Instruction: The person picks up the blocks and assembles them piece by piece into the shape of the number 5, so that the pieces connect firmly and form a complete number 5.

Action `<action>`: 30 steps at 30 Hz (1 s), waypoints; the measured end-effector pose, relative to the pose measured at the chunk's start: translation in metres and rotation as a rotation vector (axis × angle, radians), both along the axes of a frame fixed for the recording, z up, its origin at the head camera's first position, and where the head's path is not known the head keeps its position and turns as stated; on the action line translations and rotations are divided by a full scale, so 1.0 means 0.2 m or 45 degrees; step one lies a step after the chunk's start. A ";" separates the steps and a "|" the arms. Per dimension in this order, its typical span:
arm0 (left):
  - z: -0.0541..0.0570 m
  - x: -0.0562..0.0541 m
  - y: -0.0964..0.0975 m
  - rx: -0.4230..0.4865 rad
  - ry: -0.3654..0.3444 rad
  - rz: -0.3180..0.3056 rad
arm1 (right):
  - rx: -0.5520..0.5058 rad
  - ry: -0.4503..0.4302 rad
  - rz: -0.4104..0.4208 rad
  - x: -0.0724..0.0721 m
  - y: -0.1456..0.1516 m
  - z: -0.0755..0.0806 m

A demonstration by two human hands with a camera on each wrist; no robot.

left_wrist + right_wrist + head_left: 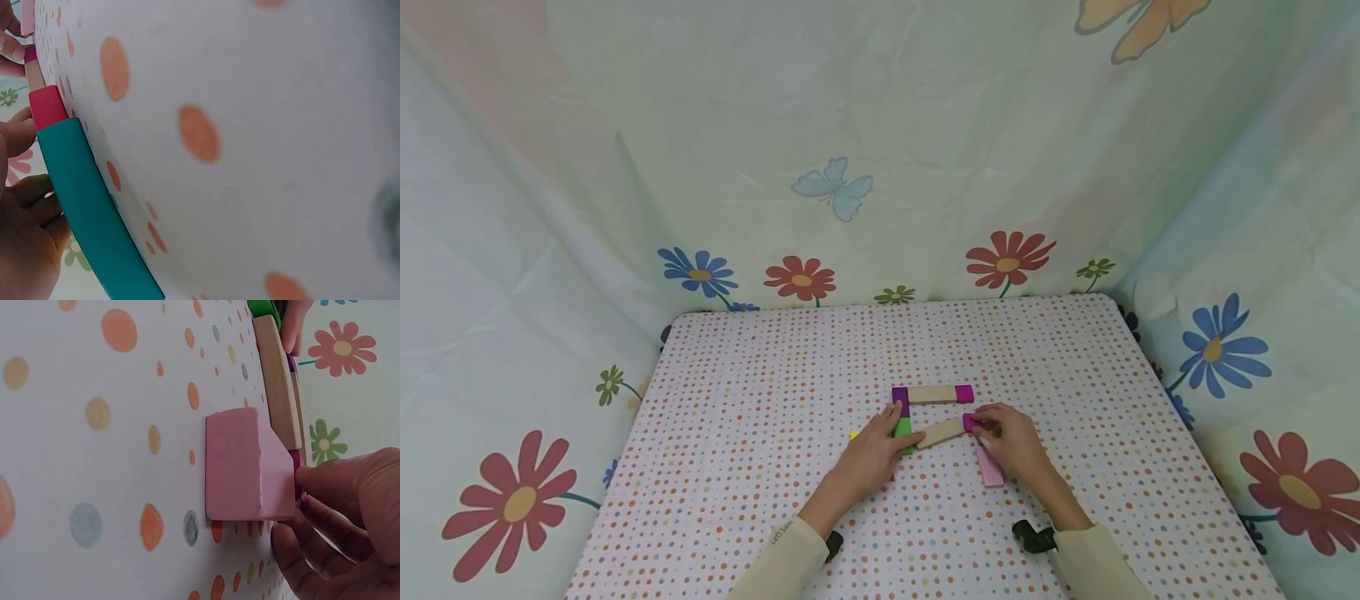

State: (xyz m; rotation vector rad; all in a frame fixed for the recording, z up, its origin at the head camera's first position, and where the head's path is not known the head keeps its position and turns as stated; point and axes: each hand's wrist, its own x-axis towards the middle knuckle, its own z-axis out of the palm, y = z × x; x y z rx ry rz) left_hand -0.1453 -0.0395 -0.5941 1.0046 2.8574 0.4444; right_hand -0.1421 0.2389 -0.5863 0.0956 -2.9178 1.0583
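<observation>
Dotted tabletop [775, 358], magenta block [967, 422] between right fingers [337, 529].

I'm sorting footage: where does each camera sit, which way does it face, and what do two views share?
Head: on the head, facing forward and down over the dotted table; left hand, right hand and sleeves show.
Left wrist: on that wrist, facing that hand's work and a teal block; parts of both hands show.
Right wrist: on that wrist, facing that hand's work and a pink block; parts of both hands show.
Head and right wrist share the pink block.
</observation>
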 end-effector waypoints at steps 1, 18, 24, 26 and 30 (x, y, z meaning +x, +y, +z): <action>0.00 0.00 0.00 -0.003 -0.001 -0.001 | -0.002 0.005 0.003 0.00 0.00 0.00; 0.00 0.00 0.00 -0.010 0.003 0.002 | 0.031 -0.001 -0.006 0.03 0.01 0.02; 0.01 0.00 0.00 -0.009 0.001 -0.002 | 0.060 0.027 -0.020 0.07 0.04 0.02; 0.00 0.00 0.00 -0.003 0.002 -0.004 | 0.059 0.032 -0.018 0.09 0.05 0.01; 0.00 0.00 0.00 0.013 0.004 -0.005 | 0.051 0.013 -0.023 0.14 0.07 0.01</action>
